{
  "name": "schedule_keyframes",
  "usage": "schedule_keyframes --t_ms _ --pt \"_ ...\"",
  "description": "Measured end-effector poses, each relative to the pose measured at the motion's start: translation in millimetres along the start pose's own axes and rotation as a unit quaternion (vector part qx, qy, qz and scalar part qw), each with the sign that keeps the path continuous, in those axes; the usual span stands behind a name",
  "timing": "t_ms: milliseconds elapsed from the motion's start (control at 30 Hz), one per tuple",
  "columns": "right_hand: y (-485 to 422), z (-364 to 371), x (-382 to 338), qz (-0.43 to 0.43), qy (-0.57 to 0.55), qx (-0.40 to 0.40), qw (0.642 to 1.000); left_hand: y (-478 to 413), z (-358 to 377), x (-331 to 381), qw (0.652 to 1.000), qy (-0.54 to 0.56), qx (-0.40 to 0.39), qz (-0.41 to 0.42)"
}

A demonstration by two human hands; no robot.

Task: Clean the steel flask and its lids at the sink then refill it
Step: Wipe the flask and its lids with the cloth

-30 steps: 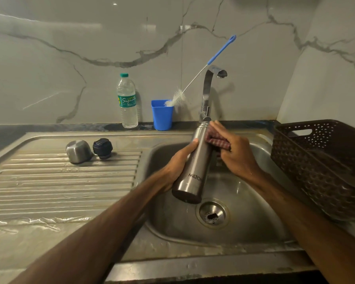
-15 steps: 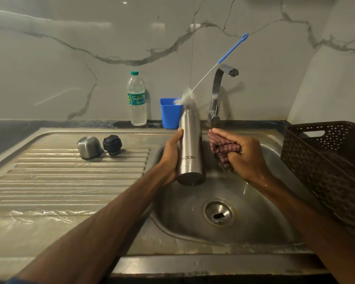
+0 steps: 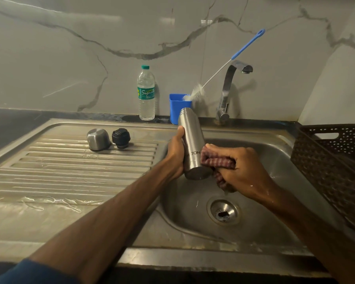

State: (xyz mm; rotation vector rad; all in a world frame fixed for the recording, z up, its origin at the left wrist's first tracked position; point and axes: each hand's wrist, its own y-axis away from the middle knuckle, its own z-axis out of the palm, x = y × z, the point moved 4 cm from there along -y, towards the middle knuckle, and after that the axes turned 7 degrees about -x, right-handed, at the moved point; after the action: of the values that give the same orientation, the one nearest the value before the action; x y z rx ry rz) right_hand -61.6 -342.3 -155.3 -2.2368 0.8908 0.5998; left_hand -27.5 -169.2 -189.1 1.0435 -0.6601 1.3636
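Observation:
The steel flask (image 3: 191, 138) stands nearly upright over the sink basin (image 3: 260, 218), open mouth up. My left hand (image 3: 175, 154) grips its lower body from the left. My right hand (image 3: 242, 167) clutches a wet red checked cloth (image 3: 217, 161) and presses it against the flask's lower right side, near the base. The steel cup lid (image 3: 97, 139) and the black screw cap (image 3: 121, 138) sit side by side on the ribbed drainboard (image 3: 70, 171). The tap (image 3: 228, 91) stands behind the basin with no water running.
A plastic water bottle (image 3: 146, 93) and a blue cup (image 3: 177, 108) holding a blue-handled bottle brush (image 3: 230, 61) stand at the back wall. A dark brown perforated basket (image 3: 334, 167) sits at the right of the sink. The drain (image 3: 223, 212) lies below my hands.
The flask went from tilted to nearly upright. My right hand with the cloth came off the upper part of the flask and now presses against its lower side.

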Motion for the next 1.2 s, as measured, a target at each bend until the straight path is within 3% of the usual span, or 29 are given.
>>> schedule_keyframes --t_ms 133,333,500,733,900,1100,1200 --pt "3.1 -0.4 -16.5 -0.1 0.111 -0.002 0.989 -2.7 -3.6 2.7 1.0 0.016 0.013 0.011" --pt "-0.2 -1.4 3.3 -0.02 0.103 0.034 0.994 -7.4 3.7 -6.7 1.0 -0.016 -0.001 0.011" --pt "-0.1 15.9 -17.4 -0.113 0.06 -0.03 0.991 -7.8 -2.6 0.9 0.999 0.04 0.004 0.006" --pt "-7.8 5.7 8.1 0.008 -0.095 0.033 0.995 -1.9 11.4 -4.0 0.999 0.003 -0.044 0.011" --pt "-4.9 9.2 -5.3 -0.099 -0.086 -0.039 0.991 -0.8 1.7 1.9 0.999 0.034 -0.037 0.009" --pt "-12.3 -6.8 20.4 0.015 -0.116 0.061 0.991 2.7 17.0 -6.6 0.996 -0.038 -0.083 0.005" --pt "-10.1 -7.8 9.5 -0.065 -0.062 0.003 0.996 1.7 13.1 -4.3 0.996 -0.026 -0.084 0.013"
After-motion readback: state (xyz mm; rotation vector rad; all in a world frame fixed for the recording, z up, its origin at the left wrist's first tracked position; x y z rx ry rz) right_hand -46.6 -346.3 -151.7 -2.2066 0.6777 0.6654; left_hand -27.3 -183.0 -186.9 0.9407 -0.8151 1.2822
